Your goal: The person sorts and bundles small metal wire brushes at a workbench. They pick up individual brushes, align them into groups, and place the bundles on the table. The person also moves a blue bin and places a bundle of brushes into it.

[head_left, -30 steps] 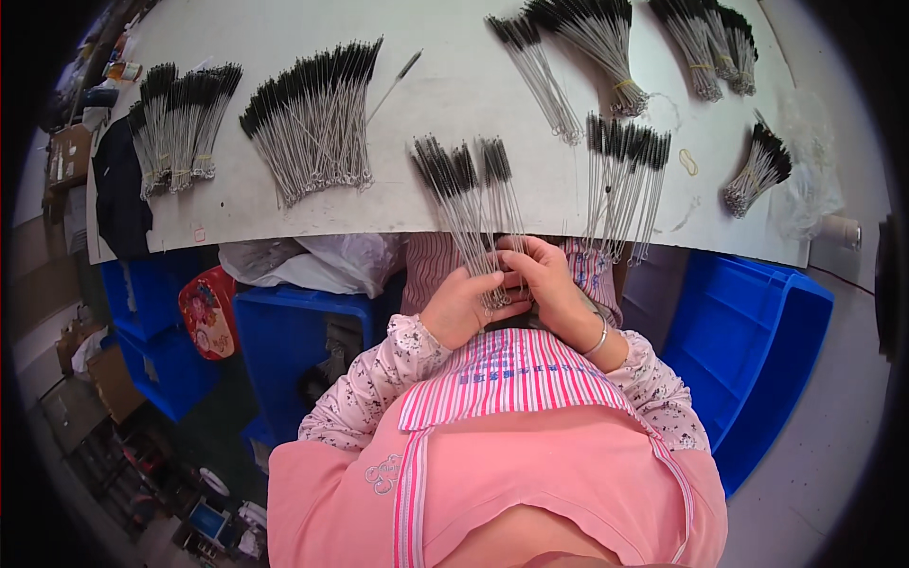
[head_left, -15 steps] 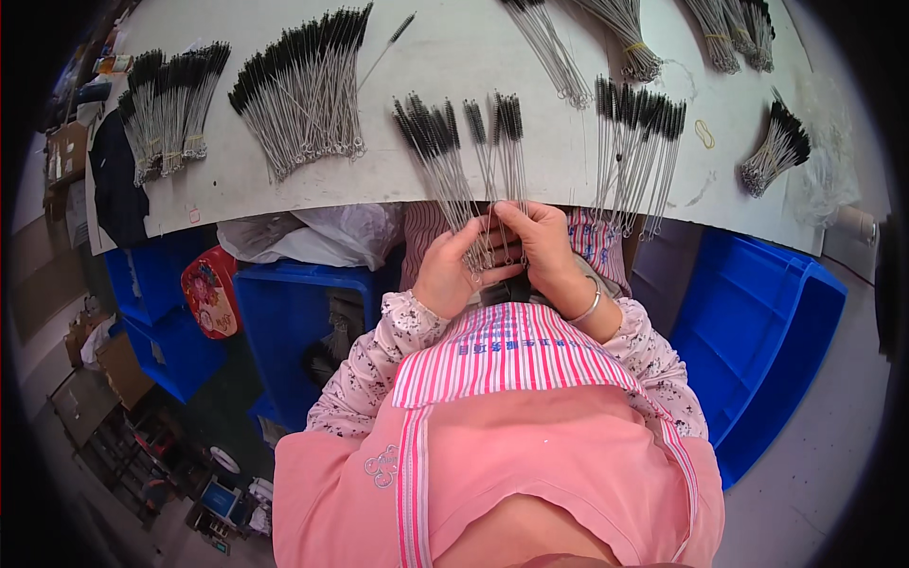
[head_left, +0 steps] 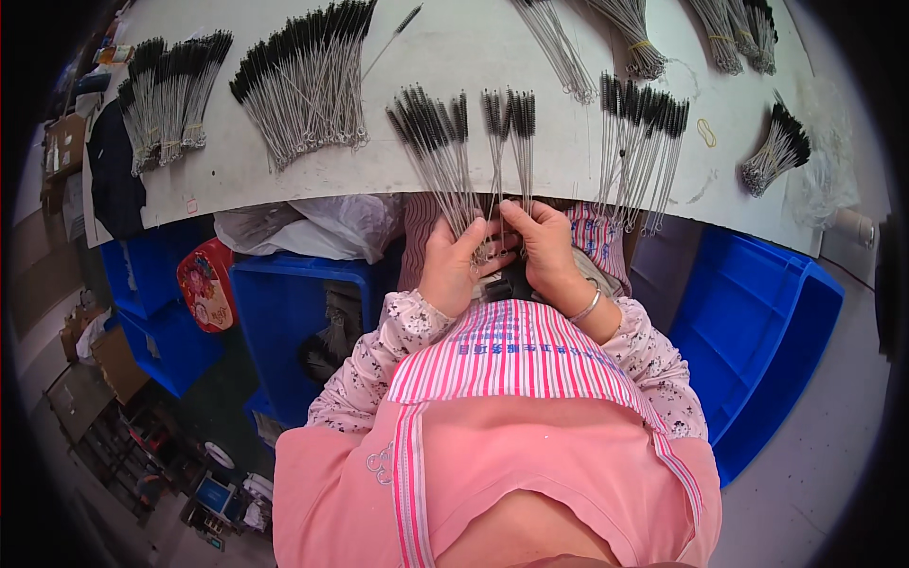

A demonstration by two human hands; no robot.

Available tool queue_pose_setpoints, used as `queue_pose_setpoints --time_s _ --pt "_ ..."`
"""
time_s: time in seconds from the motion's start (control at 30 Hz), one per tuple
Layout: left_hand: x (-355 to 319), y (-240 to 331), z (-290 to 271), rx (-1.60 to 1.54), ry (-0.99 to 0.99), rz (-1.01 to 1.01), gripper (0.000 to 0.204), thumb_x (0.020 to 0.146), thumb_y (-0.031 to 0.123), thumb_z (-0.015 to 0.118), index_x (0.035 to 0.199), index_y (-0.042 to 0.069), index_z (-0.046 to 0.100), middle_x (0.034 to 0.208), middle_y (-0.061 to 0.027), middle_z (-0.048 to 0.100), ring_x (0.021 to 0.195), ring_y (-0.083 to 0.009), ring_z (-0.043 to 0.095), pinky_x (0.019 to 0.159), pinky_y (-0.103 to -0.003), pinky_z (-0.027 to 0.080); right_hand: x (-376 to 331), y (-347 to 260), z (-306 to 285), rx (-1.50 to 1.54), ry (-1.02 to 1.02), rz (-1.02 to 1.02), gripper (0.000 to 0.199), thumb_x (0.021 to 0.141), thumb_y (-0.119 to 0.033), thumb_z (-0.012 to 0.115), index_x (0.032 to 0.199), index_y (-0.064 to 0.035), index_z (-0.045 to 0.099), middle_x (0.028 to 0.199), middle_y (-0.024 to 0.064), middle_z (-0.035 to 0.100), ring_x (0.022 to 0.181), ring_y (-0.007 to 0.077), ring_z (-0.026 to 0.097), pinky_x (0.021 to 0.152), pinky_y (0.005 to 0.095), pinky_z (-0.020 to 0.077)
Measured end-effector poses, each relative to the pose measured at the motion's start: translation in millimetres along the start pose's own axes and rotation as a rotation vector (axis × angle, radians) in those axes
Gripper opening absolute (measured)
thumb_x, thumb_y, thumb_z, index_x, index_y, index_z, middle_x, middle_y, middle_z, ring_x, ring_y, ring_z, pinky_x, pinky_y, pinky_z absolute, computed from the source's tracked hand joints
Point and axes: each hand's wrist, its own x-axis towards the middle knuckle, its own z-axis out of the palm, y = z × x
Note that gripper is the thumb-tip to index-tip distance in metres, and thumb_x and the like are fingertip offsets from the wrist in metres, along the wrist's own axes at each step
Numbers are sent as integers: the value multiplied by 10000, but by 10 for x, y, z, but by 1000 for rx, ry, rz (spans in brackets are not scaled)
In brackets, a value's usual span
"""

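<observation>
At the table's near edge, my left hand is closed around the wire handles of a fanned bunch of tube brushes, black bristles pointing away from me. Close beside it, my right hand pinches the handles of a smaller group of brushes between thumb and fingers. A few brushes stand between the two groups; which hand has them I cannot tell. The looped handle ends show partly between my hands, the rest hidden by fingers. To the right, a loose row of brushes overhangs the table edge.
On the white table lie a large brush pile, tied bundles at far left, a tied bundle at right and a yellow rubber band. Blue crates stand below on both sides, with a white plastic bag at left.
The brushes at my right hand have shifted a little right, and those in my left slightly left, so the gap between them is wider. Both hands stay at the table edge.
</observation>
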Motion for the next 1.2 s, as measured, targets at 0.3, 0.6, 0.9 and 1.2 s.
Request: queue_pose_setpoints --time_s 0.3,0.6,0.9,1.2 --pt "11 -32 16 53 -5 47 277 948 231 428 1169 63 441 1079 -110 572 950 -245 604 823 -429 515 11 18 87 100 22 -50 148 862 -170 603 896 -26 595 792 59 647 629 116 607 553 245 496" --pt "1 21 12 -80 -15 20 337 968 283 363 1234 78 385 1099 -128 565 971 -248 597 840 -448 499 -6 -1 83 110 23 -18 184 877 -196 579 926 -19 583 792 91 644 595 146 614 488 261 505" --pt "15 -71 -17 3 89 121 232 947 211 441 1135 76 459 1055 -95 577 943 -215 598 800 -406 514 19 7 5 -10 -96 36 175 839 -168 632 920 -12 625 824 56 650 723 107 597 658 243 478" --pt "38 -52 -12 21 88 151 210 938 170 456 1119 65 475 1010 -95 592 891 -201 611 772 -358 528 21 37 62 92 -28 13 160 828 -149 636 898 -5 628 814 62 653 707 113 599 652 243 480"
